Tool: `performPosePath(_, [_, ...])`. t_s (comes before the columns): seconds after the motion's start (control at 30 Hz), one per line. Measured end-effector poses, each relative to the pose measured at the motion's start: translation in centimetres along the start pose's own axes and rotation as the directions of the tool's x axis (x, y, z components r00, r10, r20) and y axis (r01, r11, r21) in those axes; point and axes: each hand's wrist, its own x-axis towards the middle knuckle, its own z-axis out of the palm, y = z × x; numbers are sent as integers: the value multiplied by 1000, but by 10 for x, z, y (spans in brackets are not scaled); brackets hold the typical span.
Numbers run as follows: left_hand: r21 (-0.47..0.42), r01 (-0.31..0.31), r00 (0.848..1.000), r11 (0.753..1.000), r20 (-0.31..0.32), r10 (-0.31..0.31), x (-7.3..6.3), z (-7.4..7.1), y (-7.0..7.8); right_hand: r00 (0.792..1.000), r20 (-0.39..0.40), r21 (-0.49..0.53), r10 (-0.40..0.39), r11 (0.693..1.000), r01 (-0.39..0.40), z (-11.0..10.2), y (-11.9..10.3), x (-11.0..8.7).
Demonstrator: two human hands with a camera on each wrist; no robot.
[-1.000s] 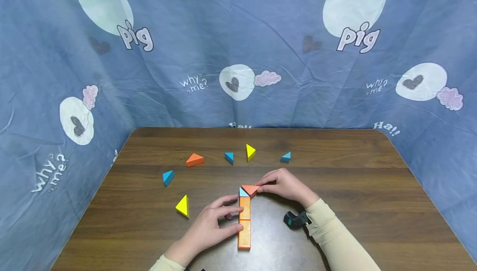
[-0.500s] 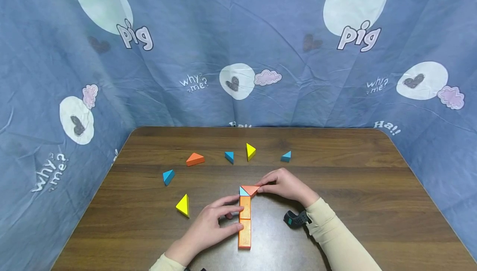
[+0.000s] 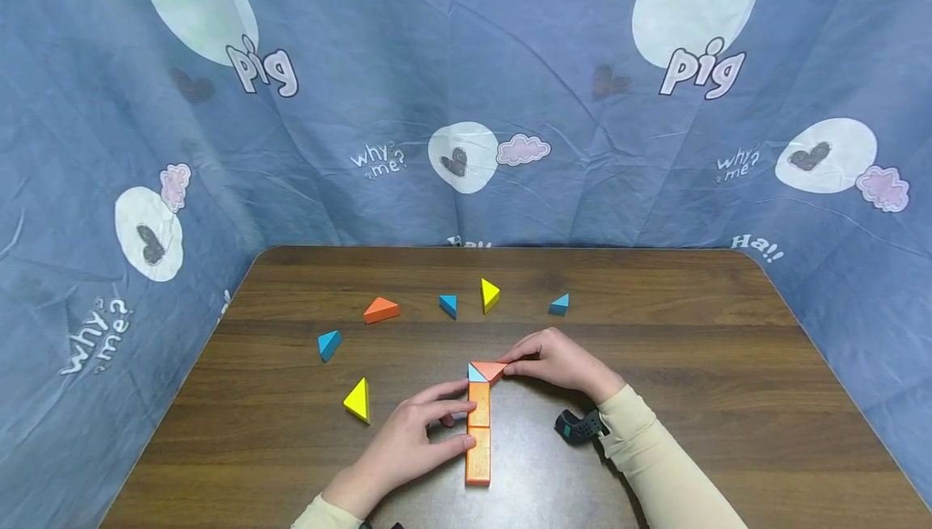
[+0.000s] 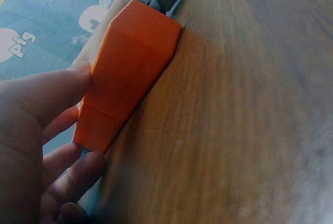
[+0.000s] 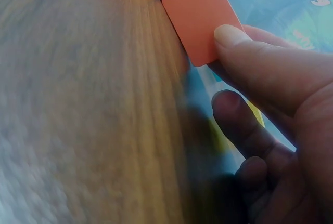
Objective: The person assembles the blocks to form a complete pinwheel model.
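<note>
- Stretching wide to the right of the right hand point(image 3: 557, 363), the brown table point(image 3: 757, 383) gives that arm lots of room before its side edge.
- On the other side, a yellow triangle point(image 3: 357, 402) lies near the left hand point(image 3: 411, 440), so there is less room there.
- Ahead, a bright orange triangle point(image 3: 381, 311) and a blue triangle point(image 3: 447, 306) lie between the hands and the far edge, with the blue cloth point(image 3: 364, 116) hanging behind.
- The right hand pinches a pale orange triangle point(image 3: 489, 370) by its right corner. It sits at the far end of the row, up against a small blue triangle point(image 3: 476, 374).
- The left hand is loose, with its fingertips touching the left side of the two orange blocks point(image 3: 479, 458).
- Half a second ago it looked the same: both hands and all the blocks have stayed put.
- The left arm is cut off at the bottom of the head view. From the right wrist, a dark patch down low is too blurry to name.
</note>
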Motion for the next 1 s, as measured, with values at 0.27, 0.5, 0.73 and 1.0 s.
performPosePath(0.27, [8,5,1000,1000,-8,-5,0,0,1,1000,19,-5,8,1000,-8,-1,2,0])
performPosePath(0.5, [9,10,1000,1000,-8,-10,-1,0,2,1000,8,-8,4,1000,-3,-1,3,0])
performPosePath(0.73, [12,13,1000,1000,-7,-13,-1,0,2,1000,10,-8,1,1000,-1,-1,2,0])
performPosePath(1.0, [10,24,1000,1000,5,-24,0,-1,2,1000,22,4,5,1000,-5,-2,1,0])
